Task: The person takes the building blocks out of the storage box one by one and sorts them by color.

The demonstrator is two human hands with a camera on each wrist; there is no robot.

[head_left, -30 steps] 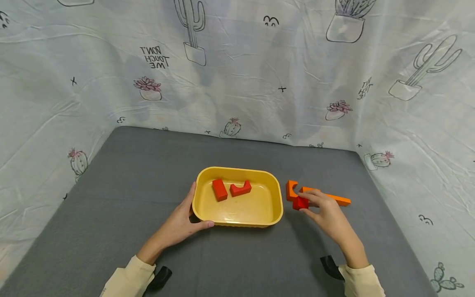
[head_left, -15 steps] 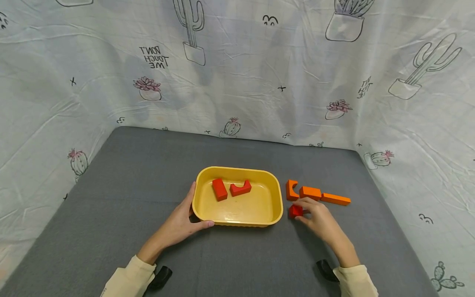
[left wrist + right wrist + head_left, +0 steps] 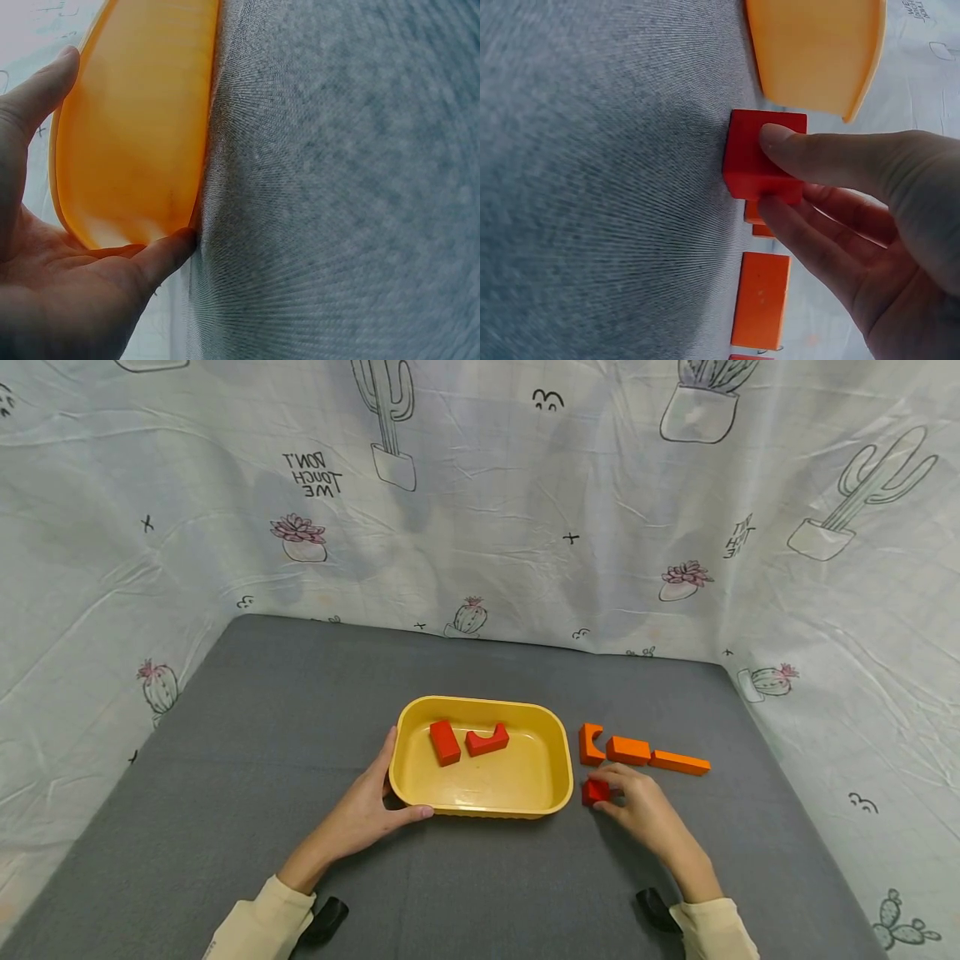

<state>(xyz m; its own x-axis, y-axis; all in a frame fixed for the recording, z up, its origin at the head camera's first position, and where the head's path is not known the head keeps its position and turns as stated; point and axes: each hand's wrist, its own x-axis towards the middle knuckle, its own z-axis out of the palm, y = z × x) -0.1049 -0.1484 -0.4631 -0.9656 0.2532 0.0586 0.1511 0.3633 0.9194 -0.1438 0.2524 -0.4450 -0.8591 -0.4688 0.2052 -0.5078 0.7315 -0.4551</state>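
Observation:
My left hand [image 3: 369, 804] grips the left front corner of a yellow plastic tub [image 3: 517, 777], thumb along the front and fingers against the left side. In the left wrist view, thumb and fingers span the tub's end. A red rectangular block [image 3: 445, 743] and a red arch block [image 3: 487, 741] lie inside. Just right of the tub, my right hand [image 3: 645, 808] pinches a red cube block [image 3: 596, 792] between thumb and fingers. The right wrist view shows this cube [image 3: 742, 154] right at the cloth, thumb on one face.
Behind the right hand, an orange arch block [image 3: 587, 747], an orange rectangular block [image 3: 628, 750] and a long orange bar [image 3: 679, 762] form a row. Grey cloth [image 3: 300, 710] covers the table; a white printed curtain [image 3: 487, 485] surrounds its back and sides.
My right hand has brought the red cube toward me and slightly left, away from the orange blocks, which now show fully. The left hand and the tub have stayed put.

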